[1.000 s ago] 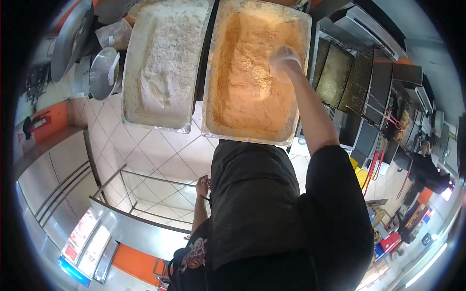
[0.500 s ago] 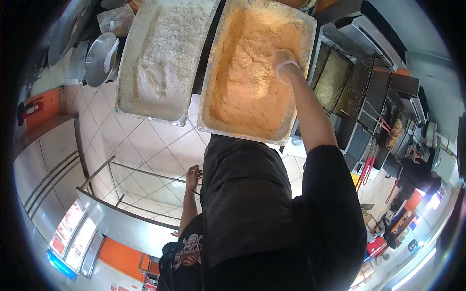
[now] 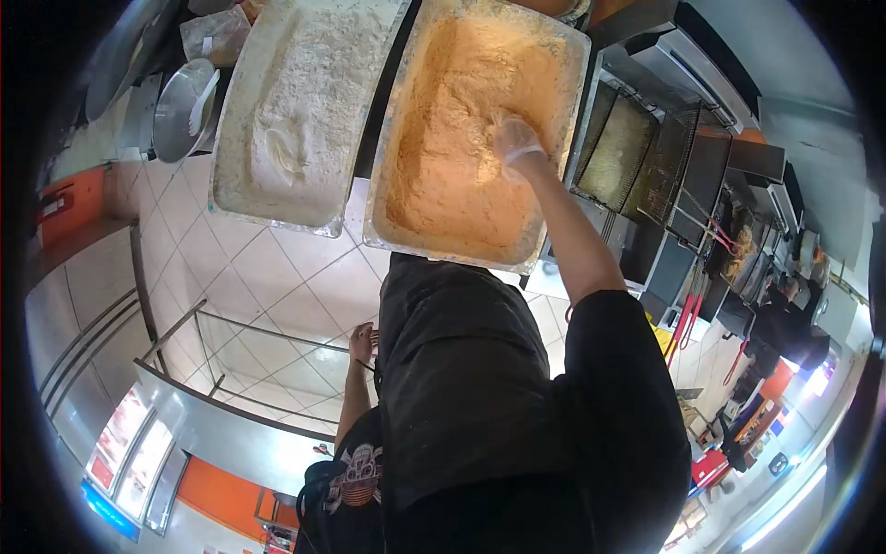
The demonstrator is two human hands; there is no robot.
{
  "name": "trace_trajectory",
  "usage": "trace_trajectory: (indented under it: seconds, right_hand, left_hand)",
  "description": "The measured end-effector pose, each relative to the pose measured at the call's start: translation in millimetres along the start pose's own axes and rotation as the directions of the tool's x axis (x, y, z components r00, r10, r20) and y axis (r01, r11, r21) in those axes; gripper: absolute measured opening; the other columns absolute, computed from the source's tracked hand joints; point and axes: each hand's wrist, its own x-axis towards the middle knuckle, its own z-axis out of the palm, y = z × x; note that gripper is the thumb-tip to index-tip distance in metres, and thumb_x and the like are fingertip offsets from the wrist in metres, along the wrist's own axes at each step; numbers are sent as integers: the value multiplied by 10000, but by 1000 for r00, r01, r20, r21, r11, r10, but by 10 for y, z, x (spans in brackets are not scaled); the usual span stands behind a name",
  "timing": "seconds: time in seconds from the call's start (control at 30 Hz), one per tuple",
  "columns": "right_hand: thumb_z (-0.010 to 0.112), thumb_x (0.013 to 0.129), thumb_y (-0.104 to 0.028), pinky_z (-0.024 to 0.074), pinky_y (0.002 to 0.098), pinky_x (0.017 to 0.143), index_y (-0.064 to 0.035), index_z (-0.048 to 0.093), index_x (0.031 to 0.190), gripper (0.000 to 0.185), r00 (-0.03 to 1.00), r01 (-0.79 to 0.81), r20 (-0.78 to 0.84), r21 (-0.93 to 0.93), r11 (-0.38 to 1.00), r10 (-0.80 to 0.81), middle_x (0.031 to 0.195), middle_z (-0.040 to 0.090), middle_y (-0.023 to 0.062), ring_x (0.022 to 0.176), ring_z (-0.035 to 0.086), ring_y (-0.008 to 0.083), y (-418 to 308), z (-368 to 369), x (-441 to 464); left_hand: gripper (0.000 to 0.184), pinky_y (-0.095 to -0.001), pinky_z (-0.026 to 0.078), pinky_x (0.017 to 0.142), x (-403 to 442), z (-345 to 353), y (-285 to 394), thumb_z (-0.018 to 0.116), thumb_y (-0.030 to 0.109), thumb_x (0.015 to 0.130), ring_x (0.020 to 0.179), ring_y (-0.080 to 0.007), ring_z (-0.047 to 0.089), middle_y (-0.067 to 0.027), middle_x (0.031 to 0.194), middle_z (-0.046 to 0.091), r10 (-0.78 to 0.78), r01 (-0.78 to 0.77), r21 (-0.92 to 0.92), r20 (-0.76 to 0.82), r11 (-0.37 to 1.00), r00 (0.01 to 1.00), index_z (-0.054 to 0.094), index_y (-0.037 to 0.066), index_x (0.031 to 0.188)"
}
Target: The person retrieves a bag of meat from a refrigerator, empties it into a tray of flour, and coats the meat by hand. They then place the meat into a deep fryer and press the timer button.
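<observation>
My right hand [image 3: 517, 143], in a clear plastic glove, reaches into a deep tub [image 3: 443, 247] of orange seasoned flour [image 3: 452, 175]. Its fingertips are dusted with flour and partly sunk in it, so I cannot make out whether they grip anything. At my side, near the dark apron [image 3: 461, 360], hangs my left hand [image 3: 361, 343]. That hand is bare, with loosely bent fingers and nothing visible in it. Left of the orange flour stands a second tub [image 3: 277, 220] of pale flour [image 3: 323, 102], with a hollow scooped in its surface.
A metal bowl [image 3: 173, 125] with a white-handled utensil [image 3: 203, 103] stands far left. Fryers with wire baskets [image 3: 672, 171] and red handles [image 3: 685, 321] line the right side. A co-worker in dark clothes [image 3: 784, 323] is farther right. A metal rail frame [image 3: 268, 323] stands low on the left.
My right hand has shifted left and slightly down within the orange flour, showing more of the glove. My left hand stays by my side. The whole view has shifted slightly.
</observation>
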Motion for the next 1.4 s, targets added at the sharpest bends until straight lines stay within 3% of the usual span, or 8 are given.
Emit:
trace_trajectory:
  seconds: [0.07,0.5,0.67,0.9,1.0,1.1,1.2,1.4]
  right_hand:
    - [500,738,-186,370,328,866,4,333,1207,532,924,-161,-161,656,738,345,1061,492,196,1010,463,275,-122,-21,-25]
    - [439,778,-140,388,335,844,14,490,1036,305,997,-67,-26,159,985,72,948,537,180,940,508,300,11,-85,-123]
    - [451,797,-195,414,353,788,5,555,880,240,971,-144,-67,607,781,231,914,554,186,890,531,304,90,-294,-13]
    - [472,782,-240,421,348,789,2,553,933,296,991,-96,125,405,909,48,1026,526,213,955,524,292,-31,-523,-144]
    - [467,770,-215,414,354,800,-3,553,947,290,997,74,-24,307,949,-70,1139,444,224,1000,489,312,-162,-651,-534]
    - [472,756,-206,406,372,806,-10,524,997,315,856,83,-513,244,966,56,1197,375,219,1025,455,339,-369,-416,-667]
    - [488,740,-200,412,376,793,-10,451,1069,381,979,27,-196,392,920,55,1077,477,214,966,501,318,-581,-536,-683]
    - [528,701,-210,438,348,735,-8,524,953,323,941,-126,-162,648,751,298,857,571,204,799,568,268,-707,-335,-562]
  left_hand:
    - [264,-253,454,576,42,43,-17,457,211,846,651,-150,553,-120,824,576,12,-12,11,-10,1000,1000,478,24,1032]
    - [278,-259,450,551,-106,187,-262,455,220,840,625,-156,547,-112,789,578,27,-27,6,-52,1000,998,470,19,1031]
    - [303,-269,444,546,-113,156,-297,484,267,823,630,-160,553,-111,791,580,-44,40,-48,-72,998,996,485,34,1016]
    - [236,-279,457,570,94,221,-457,410,201,866,662,-169,573,-114,821,591,101,-103,-51,-33,993,994,487,33,1013]
    - [246,-271,459,567,49,347,-394,408,215,870,649,-161,573,-115,822,593,121,-123,-57,-34,991,992,481,33,1019]
    - [255,-267,460,563,126,430,-570,417,224,867,629,-165,573,-120,816,596,152,-153,-90,-18,984,988,486,24,1010]
    - [269,-267,459,560,156,505,-652,425,236,863,624,-169,573,-121,803,596,141,-144,-90,-32,986,989,490,16,1004]
    - [310,-265,456,558,-34,607,-835,416,274,853,607,-164,565,-116,782,593,112,-128,-251,-76,959,991,512,15,992]
